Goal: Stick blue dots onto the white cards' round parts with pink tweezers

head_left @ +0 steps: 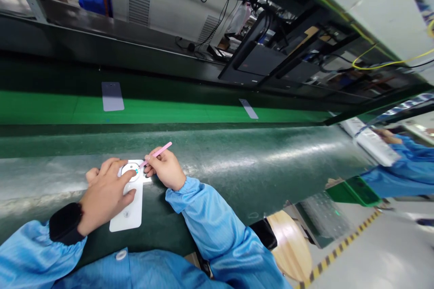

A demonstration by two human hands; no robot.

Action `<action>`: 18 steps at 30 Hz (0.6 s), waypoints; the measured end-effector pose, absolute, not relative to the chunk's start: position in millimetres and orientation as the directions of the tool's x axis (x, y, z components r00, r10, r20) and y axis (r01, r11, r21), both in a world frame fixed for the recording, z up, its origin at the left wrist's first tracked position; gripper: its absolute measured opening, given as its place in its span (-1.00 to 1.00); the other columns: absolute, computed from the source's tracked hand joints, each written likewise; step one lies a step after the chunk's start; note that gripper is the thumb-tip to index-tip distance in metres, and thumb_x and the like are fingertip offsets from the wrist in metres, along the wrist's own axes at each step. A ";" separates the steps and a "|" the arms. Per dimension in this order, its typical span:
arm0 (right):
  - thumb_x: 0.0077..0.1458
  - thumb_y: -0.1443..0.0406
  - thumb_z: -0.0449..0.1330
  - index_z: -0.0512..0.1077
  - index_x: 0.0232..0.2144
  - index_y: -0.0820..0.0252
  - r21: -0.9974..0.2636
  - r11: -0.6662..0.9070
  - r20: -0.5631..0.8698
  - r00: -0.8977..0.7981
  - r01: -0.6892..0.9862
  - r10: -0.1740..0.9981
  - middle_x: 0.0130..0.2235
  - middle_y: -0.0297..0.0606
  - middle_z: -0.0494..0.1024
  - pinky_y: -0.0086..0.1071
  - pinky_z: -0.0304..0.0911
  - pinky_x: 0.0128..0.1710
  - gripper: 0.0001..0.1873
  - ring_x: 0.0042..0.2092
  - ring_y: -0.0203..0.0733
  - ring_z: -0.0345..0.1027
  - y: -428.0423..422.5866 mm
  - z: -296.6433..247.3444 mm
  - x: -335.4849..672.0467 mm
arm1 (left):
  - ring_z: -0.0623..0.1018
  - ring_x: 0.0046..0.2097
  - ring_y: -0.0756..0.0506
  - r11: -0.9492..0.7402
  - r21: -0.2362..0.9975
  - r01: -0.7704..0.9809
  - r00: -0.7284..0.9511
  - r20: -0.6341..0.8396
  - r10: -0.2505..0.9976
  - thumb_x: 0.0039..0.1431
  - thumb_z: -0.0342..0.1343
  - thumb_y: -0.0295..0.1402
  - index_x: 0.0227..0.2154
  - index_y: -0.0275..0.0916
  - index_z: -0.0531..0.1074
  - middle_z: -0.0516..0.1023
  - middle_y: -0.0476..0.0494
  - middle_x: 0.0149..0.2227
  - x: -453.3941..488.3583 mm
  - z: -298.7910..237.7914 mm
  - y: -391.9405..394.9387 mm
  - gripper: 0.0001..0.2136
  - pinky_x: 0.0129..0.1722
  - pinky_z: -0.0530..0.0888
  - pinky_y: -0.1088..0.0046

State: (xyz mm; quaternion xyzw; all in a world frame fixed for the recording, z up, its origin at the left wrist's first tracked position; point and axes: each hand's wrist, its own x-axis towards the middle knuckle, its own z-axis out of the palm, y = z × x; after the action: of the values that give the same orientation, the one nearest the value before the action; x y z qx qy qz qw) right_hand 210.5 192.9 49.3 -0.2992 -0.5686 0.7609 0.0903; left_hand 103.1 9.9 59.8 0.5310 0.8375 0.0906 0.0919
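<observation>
A white phone back cover [134, 212] lies on the green bench, its round camera part [127, 167] at the far end. My left hand [106, 192] rests over the cover's left side with fingers spread, the fingertips touching around the camera part. Between the thumb and fingers of my right hand [167, 170] is a pair of pink tweezers [160, 152]. Their thin tip points down-left to a small light-blue spot [137, 170] by the camera part. Part of the cover is hidden under my left hand.
On the green belt beyond the bench lie one pale panel [113, 96] and another panel [248, 108] to the right. Dark monitors [261, 58] and cables hang above. A co-worker's blue sleeve [407, 153], a green bin [354, 190] and a wooden stool [290, 246] are on the right.
</observation>
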 end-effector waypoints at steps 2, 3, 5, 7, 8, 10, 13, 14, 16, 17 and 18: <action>0.12 -0.01 0.53 0.33 -0.35 0.12 -0.920 -0.334 -0.350 -0.806 0.202 0.477 -0.50 -0.34 0.58 -0.44 0.47 -0.49 -0.49 -0.53 -0.25 0.50 192.8 49.4 210.7 | 0.43 0.36 -0.59 0.424 0.248 0.871 -0.421 -0.065 0.905 0.24 0.21 -0.16 0.07 0.06 0.70 0.60 -0.35 0.28 103.3 60.7 10.2 -0.63 0.06 0.47 -0.12; 0.12 0.01 0.53 0.34 -0.35 0.12 -0.920 -0.335 -0.352 -0.805 0.203 0.478 -0.50 -0.33 0.58 -0.44 0.47 -0.49 -0.51 -0.53 -0.25 0.49 192.8 49.8 210.7 | 0.42 0.37 -0.59 0.427 0.242 0.871 -0.421 -0.076 0.904 0.25 0.20 -0.16 0.09 0.07 0.70 0.59 -0.36 0.29 103.7 61.7 10.7 -0.62 0.07 0.46 -0.13; 0.13 0.03 0.52 0.34 -0.35 0.12 -0.918 -0.338 -0.359 -0.802 0.209 0.478 -0.51 -0.33 0.59 -0.45 0.46 -0.50 -0.53 -0.53 -0.26 0.49 192.8 50.8 210.7 | 0.40 0.39 -0.59 0.431 0.220 0.875 -0.416 -0.112 0.902 0.27 0.18 -0.18 0.12 0.07 0.69 0.57 -0.37 0.32 105.1 64.3 12.0 -0.61 0.08 0.45 -0.15; 0.14 0.04 0.51 0.34 -0.35 0.12 -0.916 -0.339 -0.365 -0.799 0.216 0.477 -0.51 -0.33 0.59 -0.45 0.47 -0.50 -0.54 -0.53 -0.26 0.49 193.0 51.6 210.7 | 0.39 0.40 -0.59 0.427 0.203 0.881 -0.408 -0.132 0.903 0.29 0.16 -0.20 0.11 0.06 0.69 0.56 -0.38 0.34 106.3 66.2 13.2 -0.61 0.09 0.44 -0.15; 0.14 0.04 0.51 0.35 -0.35 0.12 -0.915 -0.339 -0.367 -0.799 0.219 0.477 -0.51 -0.33 0.59 -0.45 0.47 -0.50 -0.55 -0.53 -0.26 0.49 193.2 51.9 210.6 | 0.39 0.40 -0.58 0.424 0.202 0.883 -0.405 -0.129 0.905 0.29 0.16 -0.20 0.09 0.06 0.70 0.56 -0.37 0.34 106.6 66.4 13.4 -0.63 0.08 0.43 -0.15; 0.15 0.05 0.51 0.35 -0.35 0.12 -0.915 -0.338 -0.368 -0.798 0.220 0.477 -0.51 -0.34 0.58 -0.44 0.47 -0.50 -0.56 -0.53 -0.25 0.49 193.5 52.0 210.6 | 0.38 0.40 -0.57 0.413 0.222 0.883 -0.398 -0.108 0.911 0.28 0.18 -0.21 0.03 0.06 0.71 0.57 -0.36 0.33 105.7 65.1 12.8 -0.68 0.07 0.43 -0.13; 0.13 0.06 0.52 0.35 -0.35 0.13 -0.914 -0.345 -0.366 -0.798 0.212 0.479 -0.52 -0.36 0.57 -0.46 0.46 -0.51 -0.55 -0.53 -0.26 0.49 193.6 51.3 210.1 | 0.36 0.40 -0.55 0.414 0.262 0.871 -0.405 -0.093 0.910 0.28 0.19 -0.20 -0.02 0.03 0.70 0.55 -0.35 0.35 100.4 61.1 10.7 -0.72 0.09 0.43 -0.11; 0.12 0.06 0.53 0.35 -0.36 0.13 -0.913 -0.351 -0.366 -0.798 0.208 0.479 -0.52 -0.36 0.57 -0.46 0.46 -0.51 -0.54 -0.52 -0.26 0.49 193.6 50.8 209.8 | 0.35 0.40 -0.55 0.421 0.270 0.866 -0.410 -0.099 0.907 0.28 0.20 -0.19 -0.01 0.02 0.69 0.53 -0.35 0.37 97.9 60.6 10.6 -0.72 0.10 0.43 -0.12; 0.10 0.06 0.54 0.35 -0.37 0.13 -0.910 -0.364 -0.367 -0.798 0.200 0.478 -0.52 -0.37 0.56 -0.47 0.46 -0.51 -0.53 -0.52 -0.26 0.49 193.8 49.6 208.9 | 0.34 0.40 -0.55 0.439 0.271 0.857 -0.420 -0.127 0.899 0.27 0.23 -0.19 0.02 0.00 0.67 0.49 -0.37 0.39 93.1 62.7 12.7 -0.70 0.14 0.42 -0.13; 0.09 0.06 0.55 0.35 -0.37 0.13 -0.907 -0.374 -0.367 -0.801 0.195 0.472 -0.52 -0.36 0.56 -0.47 0.46 -0.52 -0.53 -0.52 -0.26 0.49 194.3 48.7 208.4 | 0.33 0.40 -0.54 0.448 0.267 0.853 -0.422 -0.151 0.894 0.25 0.24 -0.20 0.05 0.00 0.65 0.50 -0.37 0.37 91.1 65.6 15.3 -0.68 0.16 0.41 -0.12; 0.07 0.06 0.56 0.35 -0.37 0.13 -0.903 -0.387 -0.366 -0.805 0.187 0.466 -0.52 -0.36 0.56 -0.47 0.45 -0.52 -0.52 -0.52 -0.25 0.49 195.0 47.8 207.7 | 0.34 0.40 -0.52 0.460 0.261 0.849 -0.423 -0.186 0.887 0.23 0.26 -0.21 0.07 0.00 0.63 0.52 -0.36 0.34 89.5 69.7 18.9 -0.65 0.19 0.40 -0.11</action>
State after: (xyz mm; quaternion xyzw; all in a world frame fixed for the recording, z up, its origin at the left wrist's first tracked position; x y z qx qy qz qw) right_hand 207.7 195.0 47.8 -0.2987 -0.5465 0.7772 0.0900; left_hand 89.5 18.9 69.7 0.5159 0.8412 0.0635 0.1492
